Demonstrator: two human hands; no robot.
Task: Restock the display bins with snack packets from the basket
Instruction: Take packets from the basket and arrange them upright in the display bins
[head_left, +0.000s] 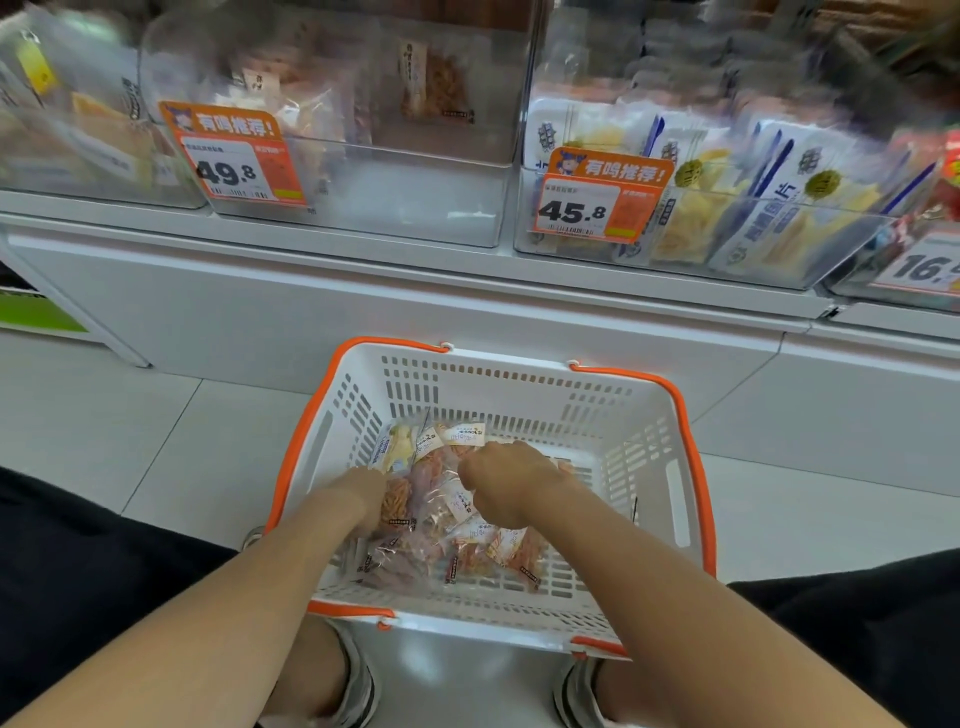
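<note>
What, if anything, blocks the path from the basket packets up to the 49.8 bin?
Nothing visible in the open space between. The left hand and right hand are on the snack packets in the basket. Only the clear front wall of the 49.8 bin must be cleared; its opening is too blurred to judge.

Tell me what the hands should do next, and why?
Probably lift a bunch of packets up into the bin marked 49.8. The left hand and right hand are on the packets in the basket, and that bin looks mostly empty and holds similar orange snacks.
</note>
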